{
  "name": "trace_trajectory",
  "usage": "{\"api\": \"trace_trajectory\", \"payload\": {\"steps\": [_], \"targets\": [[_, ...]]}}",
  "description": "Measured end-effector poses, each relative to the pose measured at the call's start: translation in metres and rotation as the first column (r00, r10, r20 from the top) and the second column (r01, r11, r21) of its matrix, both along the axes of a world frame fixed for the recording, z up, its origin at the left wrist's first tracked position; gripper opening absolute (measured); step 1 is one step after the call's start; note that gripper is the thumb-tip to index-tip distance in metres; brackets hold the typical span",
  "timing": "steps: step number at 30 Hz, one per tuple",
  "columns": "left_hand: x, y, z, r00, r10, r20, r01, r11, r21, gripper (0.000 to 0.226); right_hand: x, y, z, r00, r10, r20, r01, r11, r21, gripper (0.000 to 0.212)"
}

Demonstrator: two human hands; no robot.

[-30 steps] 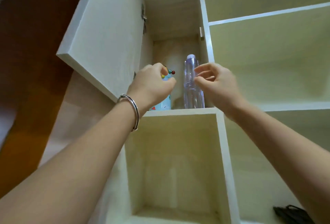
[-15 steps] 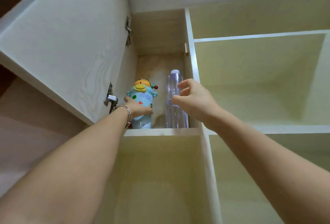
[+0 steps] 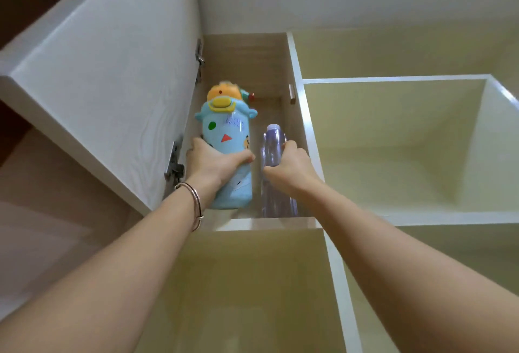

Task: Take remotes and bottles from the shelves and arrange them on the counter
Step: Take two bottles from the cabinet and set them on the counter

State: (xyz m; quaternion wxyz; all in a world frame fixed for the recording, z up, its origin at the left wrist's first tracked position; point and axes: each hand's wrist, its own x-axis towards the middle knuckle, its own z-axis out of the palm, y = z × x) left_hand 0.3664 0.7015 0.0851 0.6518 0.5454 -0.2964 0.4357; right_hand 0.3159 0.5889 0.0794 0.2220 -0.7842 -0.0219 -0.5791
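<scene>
A light blue children's bottle [image 3: 226, 139] with an orange and yellow lid and coloured stickers is in the upper left cabinet compartment. My left hand [image 3: 214, 163], with a thin bracelet at the wrist, is wrapped around its middle, and the bottle leans toward me with its base near the shelf edge. Right beside it stands a clear purple-tinted bottle [image 3: 272, 150]. My right hand [image 3: 292, 168] grips this one around its middle. No remotes are in view.
The cabinet door [image 3: 106, 71] stands open on the left, its hinges close to my left hand. A white shelf edge [image 3: 266, 223] runs under the bottles. Open compartments lie to the right [image 3: 393, 142] and below [image 3: 252, 282].
My left hand has closed around the blue bottle and pulled it forward and up. My right hand has closed around the clear bottle. The view has tilted further up.
</scene>
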Motion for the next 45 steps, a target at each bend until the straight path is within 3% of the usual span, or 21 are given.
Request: {"api": "trace_trajectory", "payload": {"steps": [4, 10, 16, 20, 24, 27, 32, 35, 40, 45], "targets": [[-0.033, 0.008, 0.0, 0.972, 0.02, 0.235, -0.019, 1.0, -0.005, 0.053, 0.022, 0.0, 0.013, 0.996, -0.047, -0.074, 0.053, 0.995, 0.088, 0.061], [-0.07, 0.025, 0.002, 0.941, 0.169, 0.294, -0.188, 0.982, 0.036, 0.078, 0.037, -0.006, 0.021, 0.98, 0.04, -0.195, 0.007, 0.971, 0.237, 0.1], [-0.09, 0.039, 0.006, 0.927, 0.242, 0.286, -0.253, 0.968, 0.0, 0.073, 0.026, -0.007, 0.018, 0.991, 0.11, -0.069, -0.093, 0.972, 0.215, 0.083], [-0.096, 0.044, 0.002, 0.931, 0.215, 0.296, -0.217, 0.976, -0.027, 0.073, 0.006, 0.001, 0.02, 0.989, 0.146, 0.036, -0.15, 0.977, 0.153, 0.074], [-0.101, 0.047, -0.011, 0.948, 0.161, 0.275, -0.158, 0.987, -0.033, 0.073, -0.023, 0.011, 0.018, 0.946, 0.284, 0.156, -0.313, 0.927, 0.209, 0.06], [-0.103, 0.048, -0.026, 0.96, 0.082, 0.267, -0.068, 0.996, -0.06, 0.07, -0.049, 0.015, 0.004, 0.926, 0.322, 0.196, -0.361, 0.908, 0.214, 0.066], [-0.118, 0.051, -0.069, 0.973, -0.132, 0.191, 0.126, 0.991, 0.045, 0.069, -0.106, 0.011, -0.044, 0.953, 0.246, 0.176, -0.279, 0.938, 0.205, 0.059], [-0.126, 0.048, -0.109, 0.95, -0.265, 0.168, 0.244, 0.96, 0.135, 0.05, -0.139, 0.011, -0.09, 0.98, 0.128, 0.153, -0.161, 0.961, 0.223, 0.077], [-0.147, 0.034, -0.202, 0.874, -0.482, -0.064, 0.483, 0.845, 0.228, 0.07, -0.208, 0.015, -0.194, 0.996, -0.078, 0.034, 0.064, 0.953, 0.295, 0.088], [-0.197, 0.012, -0.307, 0.712, -0.63, -0.312, 0.7, 0.671, 0.244, 0.091, -0.319, 0.022, -0.306, 0.942, -0.312, -0.123, 0.335, 0.856, 0.395, 0.089]]}}
